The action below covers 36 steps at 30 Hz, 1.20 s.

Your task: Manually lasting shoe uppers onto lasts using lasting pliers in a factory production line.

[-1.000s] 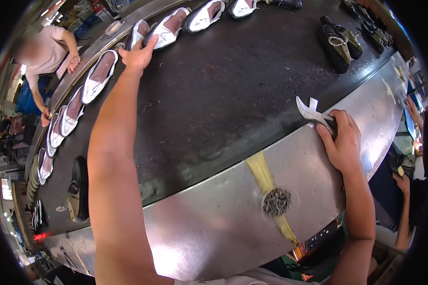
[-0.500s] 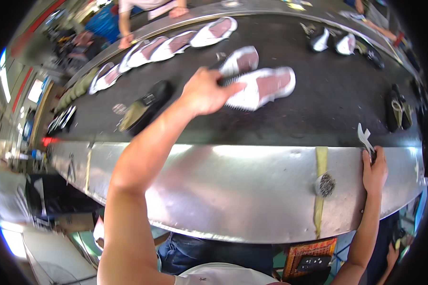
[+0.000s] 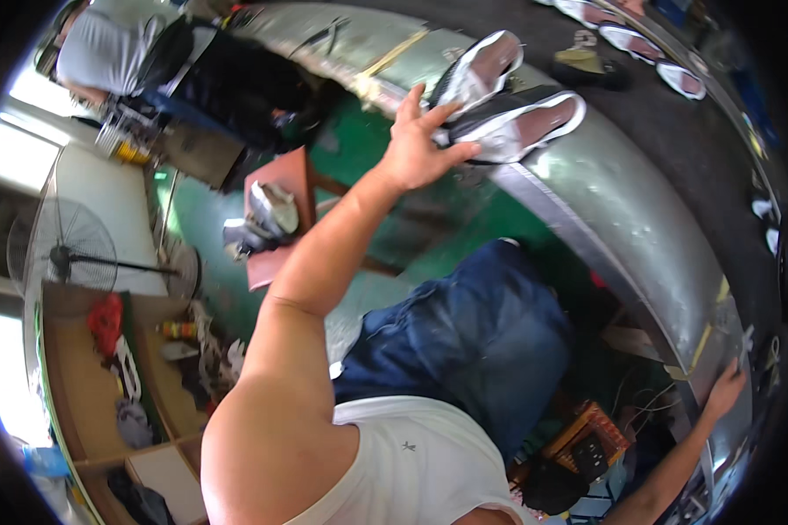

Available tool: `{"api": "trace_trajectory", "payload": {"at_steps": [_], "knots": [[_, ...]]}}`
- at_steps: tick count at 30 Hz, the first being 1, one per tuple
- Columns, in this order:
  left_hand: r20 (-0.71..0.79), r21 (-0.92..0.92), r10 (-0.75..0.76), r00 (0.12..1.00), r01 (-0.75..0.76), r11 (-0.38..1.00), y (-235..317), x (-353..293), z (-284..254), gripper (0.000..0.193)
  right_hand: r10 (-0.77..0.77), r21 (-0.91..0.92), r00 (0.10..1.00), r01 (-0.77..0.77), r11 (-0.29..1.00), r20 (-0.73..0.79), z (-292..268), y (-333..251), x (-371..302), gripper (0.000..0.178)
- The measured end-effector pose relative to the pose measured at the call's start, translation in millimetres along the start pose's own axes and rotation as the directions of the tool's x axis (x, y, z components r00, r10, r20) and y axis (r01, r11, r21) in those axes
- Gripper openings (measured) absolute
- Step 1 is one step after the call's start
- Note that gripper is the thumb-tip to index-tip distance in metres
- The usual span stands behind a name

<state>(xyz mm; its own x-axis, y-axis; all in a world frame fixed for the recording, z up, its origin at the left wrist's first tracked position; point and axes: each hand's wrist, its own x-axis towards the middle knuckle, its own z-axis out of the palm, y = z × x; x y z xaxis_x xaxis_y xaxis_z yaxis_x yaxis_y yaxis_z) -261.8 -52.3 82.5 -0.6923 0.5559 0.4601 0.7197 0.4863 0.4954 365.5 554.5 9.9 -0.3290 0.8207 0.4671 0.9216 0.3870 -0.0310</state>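
A pair of dark shoes with white-lined uppers and pinkish insoles, a nearer shoe [image 3: 543, 122] and a farther shoe [image 3: 483, 70], lies across the metal table edge [image 3: 622, 201], partly overhanging it. My left hand [image 3: 418, 144] is at their near ends with its fingers spread; thumb and forefinger touch the shoes without wrapping round them. At the far right, my right hand [image 3: 725, 389] is closed beside the metal border. The pale metal head of pincers [image 3: 747, 338] sticks out past its fingers; the handles are hidden.
A dark work surface [image 3: 674, 131] carries an olive-and-black shoe [image 3: 591, 66] and several white-lined shoes [image 3: 678, 80]. Left of my arm stands a reddish stool [image 3: 267, 249] with shoes on it. Beyond are a fan [image 3: 61, 249], a shelf box [image 3: 70, 367] and a person in grey [image 3: 105, 44].
My view has swung left. My left hand has brought the white-lined shoes from the dark surface to the metal edge, and its fingers have spread. My right hand stays by the metal border.
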Motion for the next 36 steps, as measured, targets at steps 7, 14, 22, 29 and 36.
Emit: {"api": "trace_trajectory", "payload": {"at_steps": [7,14,22,29,36], "knots": [[-0.413,0.447,-0.373,0.831,0.542,0.712,-155,-167,-115,0.063,-0.108,0.266,0.993,0.118,0.957,-0.051,-131,-99,-214,0.038],[-0.202,0.122,-0.979,0.043,0.992,0.019,-374,-243,-178,0.079,-0.245,0.661,0.749,-0.321,0.678,0.615,-130,-260,-346,0.025],[-0.008,-0.711,-0.858,0.514,0.601,0.366,-285,-298,-238,0.050,-0.312,0.377,0.281,-0.872,0.313,0.908,-177,-302,-366,0.024],[0.395,-0.689,-0.439,0.807,0.576,0.439,-41,-249,-174,0.077,-0.404,0.248,0.196,-0.965,0.082,0.894,-156,-315,-364,0.023],[0.803,-0.543,0.288,0.521,0.444,0.712,99,-275,93,0.085,-0.367,0.166,0.197,-0.979,-0.116,0.909,-183,-289,-370,0.030]]}}
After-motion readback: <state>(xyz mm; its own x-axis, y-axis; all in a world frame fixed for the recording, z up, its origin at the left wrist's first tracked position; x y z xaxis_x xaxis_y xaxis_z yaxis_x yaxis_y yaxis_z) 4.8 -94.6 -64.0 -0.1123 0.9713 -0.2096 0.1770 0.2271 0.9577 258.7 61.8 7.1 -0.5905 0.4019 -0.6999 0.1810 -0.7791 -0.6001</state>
